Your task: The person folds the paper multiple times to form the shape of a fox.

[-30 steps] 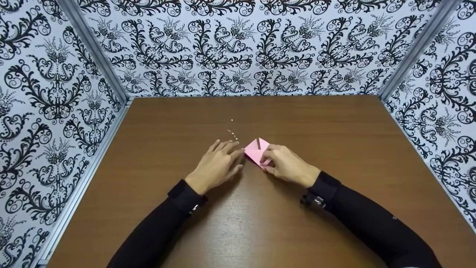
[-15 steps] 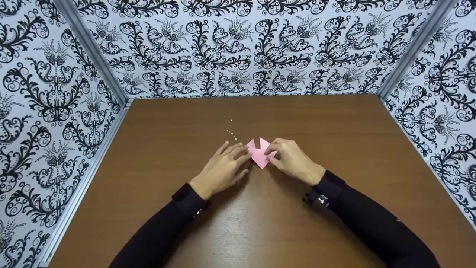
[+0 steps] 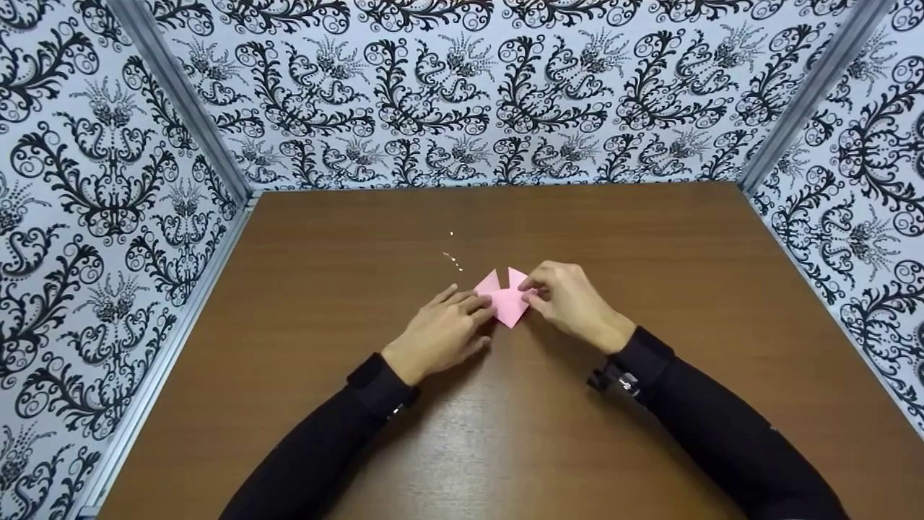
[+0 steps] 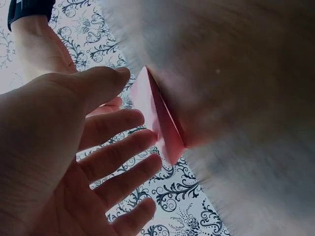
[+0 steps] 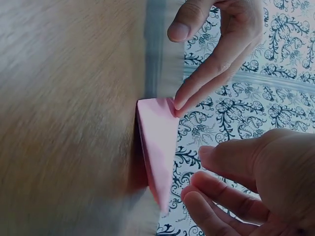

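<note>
A small folded piece of pink paper (image 3: 510, 306) lies on the brown table, with two points at its far side, a notch between them and one point toward me. In the left wrist view the folded paper (image 4: 153, 108) shows a thin gap between its layers. My left hand (image 3: 442, 334) rests its nearly straight fingertips on the paper's left side. At the right corner is my right hand (image 3: 574, 303), fingers loosely bent. The right wrist view shows a gap between thumb and forefinger of this hand (image 5: 256, 182), beside the paper (image 5: 160, 142); contact there is unclear.
Several tiny light specks (image 3: 453, 258) lie on the tabletop (image 3: 346, 238) beyond the left hand. Walls with black-and-white scroll patterns (image 3: 447, 87) enclose the table at the back and both sides, with grey metal posts (image 3: 180, 94) at the corners.
The paper has turned so one point faces me, and its notch looks wider. My left fingers have moved right onto it. The right hand has shifted slightly up and right.
</note>
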Motion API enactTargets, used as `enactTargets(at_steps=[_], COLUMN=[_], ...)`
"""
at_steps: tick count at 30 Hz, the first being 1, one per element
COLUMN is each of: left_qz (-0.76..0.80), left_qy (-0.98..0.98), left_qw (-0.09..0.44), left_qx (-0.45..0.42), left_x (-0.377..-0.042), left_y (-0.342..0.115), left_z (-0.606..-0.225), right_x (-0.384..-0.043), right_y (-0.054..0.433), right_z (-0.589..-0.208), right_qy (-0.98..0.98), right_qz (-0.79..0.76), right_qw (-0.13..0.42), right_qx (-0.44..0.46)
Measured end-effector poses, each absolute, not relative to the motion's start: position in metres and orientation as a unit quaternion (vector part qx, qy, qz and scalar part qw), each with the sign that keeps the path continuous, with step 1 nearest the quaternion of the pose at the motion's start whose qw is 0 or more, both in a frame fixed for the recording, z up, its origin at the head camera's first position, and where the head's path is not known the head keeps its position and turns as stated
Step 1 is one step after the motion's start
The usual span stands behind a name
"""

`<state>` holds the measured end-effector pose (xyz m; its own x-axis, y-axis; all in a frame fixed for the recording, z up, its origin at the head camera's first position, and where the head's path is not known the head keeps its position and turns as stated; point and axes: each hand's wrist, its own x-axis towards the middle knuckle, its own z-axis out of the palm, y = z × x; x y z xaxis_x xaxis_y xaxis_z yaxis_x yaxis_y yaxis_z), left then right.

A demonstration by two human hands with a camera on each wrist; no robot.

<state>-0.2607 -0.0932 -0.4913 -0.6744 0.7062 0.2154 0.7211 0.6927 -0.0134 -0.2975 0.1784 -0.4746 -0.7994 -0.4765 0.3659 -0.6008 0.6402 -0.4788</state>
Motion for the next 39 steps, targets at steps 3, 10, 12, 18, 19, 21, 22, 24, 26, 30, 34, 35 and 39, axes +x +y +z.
enactTargets(at_steps=[3,10,12,18,19,21,22,24,26,30,34,35,39], left_qz=[-0.04,-0.051,-0.049,-0.044,-0.044,-0.043,-0.043,-0.045,-0.047,-0.056,-0.062,-0.063,-0.066], left_qy=[-0.914,-0.915,-0.917,-0.915,-0.913,-0.911,-0.91,-0.91,-0.911,-0.913,-0.915,-0.915,-0.916], left_qw=[0.092,0.056,0.049,0.055,0.058,0.061,0.062,0.061,0.056,0.052,0.047,0.044,0.035], left_qx=[-0.393,-0.395,-0.393,-0.398,-0.401,-0.405,-0.407,-0.408,-0.407,-0.401,-0.397,-0.396,-0.393], left_x=[-0.262,-0.265,-0.265,-0.265,-0.265,-0.266,-0.266,-0.267,-0.267,-0.266,-0.265,-0.265,-0.263], left_y=[-0.093,-0.092,-0.091,-0.09,-0.09,-0.09,-0.09,-0.091,-0.091,-0.091,-0.091,-0.092,-0.092], left_z=[-0.493,-0.498,-0.498,-0.496,-0.496,-0.497,-0.497,-0.498,-0.498,-0.498,-0.498,-0.499,-0.501], right_x=[-0.299,-0.302,-0.302,-0.305,-0.306,-0.307,-0.307,-0.309,-0.31,-0.312,-0.312,-0.312,-0.311], right_y=[0.177,0.176,0.176,0.173,0.173,0.172,0.171,0.17,0.169,0.166,0.166,0.166,0.166], right_z=[-0.477,-0.481,-0.482,-0.487,-0.488,-0.491,-0.493,-0.495,-0.497,-0.498,-0.498,-0.499,-0.5], right_qy=[-0.901,-0.902,-0.903,-0.91,-0.911,-0.913,-0.915,-0.917,-0.919,-0.92,-0.917,-0.917,-0.916], right_qz=[0.3,0.298,0.295,0.285,0.283,0.279,0.276,0.275,0.275,0.279,0.284,0.286,0.29], right_qw=[0.104,0.106,0.104,0.092,0.089,0.081,0.076,0.066,0.054,0.038,0.03,0.027,0.018], right_qx=[0.297,0.295,0.293,0.287,0.287,0.286,0.285,0.281,0.277,0.272,0.276,0.277,0.276])
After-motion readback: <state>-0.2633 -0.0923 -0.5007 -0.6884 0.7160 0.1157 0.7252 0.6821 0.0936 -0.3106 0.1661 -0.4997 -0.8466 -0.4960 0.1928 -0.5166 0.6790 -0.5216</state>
